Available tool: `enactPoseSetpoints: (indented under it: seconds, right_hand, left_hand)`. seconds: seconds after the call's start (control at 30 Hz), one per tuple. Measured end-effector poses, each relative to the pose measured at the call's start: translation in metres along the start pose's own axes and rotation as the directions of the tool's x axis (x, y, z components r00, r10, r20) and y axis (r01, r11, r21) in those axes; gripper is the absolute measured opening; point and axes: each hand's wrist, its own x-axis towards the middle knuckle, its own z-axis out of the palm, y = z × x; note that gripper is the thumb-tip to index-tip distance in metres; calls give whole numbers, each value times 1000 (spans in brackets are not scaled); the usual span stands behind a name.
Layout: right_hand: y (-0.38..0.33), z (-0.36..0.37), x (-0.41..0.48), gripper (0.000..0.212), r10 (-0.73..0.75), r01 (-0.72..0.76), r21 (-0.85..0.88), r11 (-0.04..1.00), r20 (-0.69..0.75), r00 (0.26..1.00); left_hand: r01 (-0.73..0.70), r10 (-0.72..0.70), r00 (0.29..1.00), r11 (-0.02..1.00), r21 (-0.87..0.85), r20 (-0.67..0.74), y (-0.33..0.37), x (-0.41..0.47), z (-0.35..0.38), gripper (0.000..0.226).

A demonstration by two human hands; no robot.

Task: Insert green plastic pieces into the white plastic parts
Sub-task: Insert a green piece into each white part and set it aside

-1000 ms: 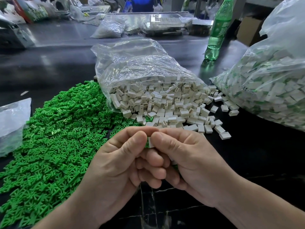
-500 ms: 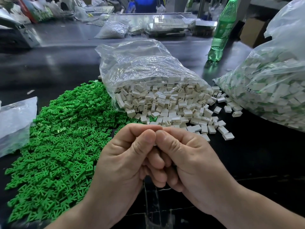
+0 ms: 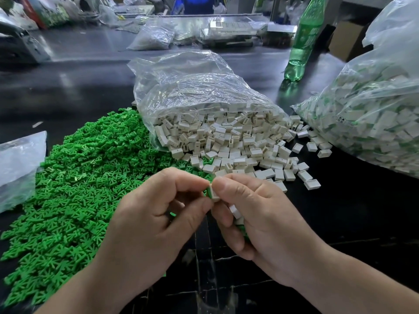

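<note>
My left hand and my right hand meet in front of me, thumbs and forefingers pinching one white plastic part with a green piece showing at its left side. More white parts and some green are tucked in my right palm. A large heap of green plastic pieces covers the table to the left. Loose white parts spill from an open clear bag just beyond my hands.
A big clear bag of white-and-green assembled parts fills the right side. A green bottle stands behind it. Another plastic bag lies at the left edge. The black table stretches back to more bags and clutter.
My fingertips have parted slightly, so the white part with green at its edge now shows between them. The hands stay together in the same spot.
</note>
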Motion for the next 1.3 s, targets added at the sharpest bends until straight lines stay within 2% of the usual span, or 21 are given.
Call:
enactPoseSetpoints:
  seconds: [0.23,0.37,0.57,0.83,1.1,1.2,1.27,1.3]
  right_hand:
    - [2,-2,1,24,-7,4,-90,996,-35,999]
    - [4,-2,1,27,-1,-11,-178,984,-67,998]
    - [4,0,0,31,-15,-13,-262,965,-104,994]
    - [5,1,0,34,39,-76,-286,955,-134,990]
    - [5,2,0,36,36,-73,-260,963,-144,989]
    - [5,0,-1,39,-8,-39,-288,957,-159,987]
    - [4,0,-1,37,-41,-14,-337,941,-155,987]
    - [3,0,-1,36,-56,-1,-355,935,-148,987]
  left_hand:
    - [-35,35,999,999,27,4,0,3,-1,19]
    - [-57,55,998,987,151,20,3,4,-2,17]
    - [-47,36,998,969,241,50,2,4,-3,18]
    - [-159,133,986,916,368,95,-2,3,-3,13]
    - [-132,122,991,898,420,52,-3,5,-2,15]
    - [1,-11,1000,947,320,29,0,6,-3,15]
    - [206,-210,976,976,70,62,0,5,-5,19]
    - [306,-293,947,948,-87,132,-2,5,-5,23]
